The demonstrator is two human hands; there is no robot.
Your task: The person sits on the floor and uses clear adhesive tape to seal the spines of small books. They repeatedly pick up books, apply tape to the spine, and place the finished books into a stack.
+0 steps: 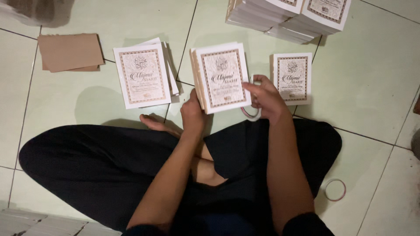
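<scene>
I sit cross-legged on a tiled floor. My left hand [192,112] grips the lower left edge of a thick stack of white booklets [221,75] with ornate brown-bordered covers. My right hand [266,98] rests on the stack's right edge and holds a roll of clear tape [253,114] by its rim, just below the stack.
A second small pile of the same booklets [142,75] lies to the left, a single one [292,78] to the right. Tall stacks [288,17] stand at the top. Brown paper sheets [70,51] lie at upper left. Another tape ring [335,189] lies at lower right.
</scene>
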